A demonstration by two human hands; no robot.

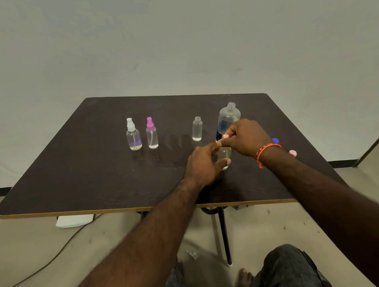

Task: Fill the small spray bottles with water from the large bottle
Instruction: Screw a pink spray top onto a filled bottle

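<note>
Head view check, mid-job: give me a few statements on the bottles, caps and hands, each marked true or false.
1. The large bottle stands uncapped. True.
2. The purple-topped spray bottle lies on its side. False: it stands upright.
3. The left hand holds a small bottle on the table. True.
4. The right hand is empty. False: it pinches a pink spray top over that bottle.
5. The uncapped small bottle stands left of the large bottle. True.

Near-left of the dark brown tabletop (70, 179) is open; clear uncapped small bottle (197, 128) and large clear bottle (228, 118) crowd far-right.
</note>
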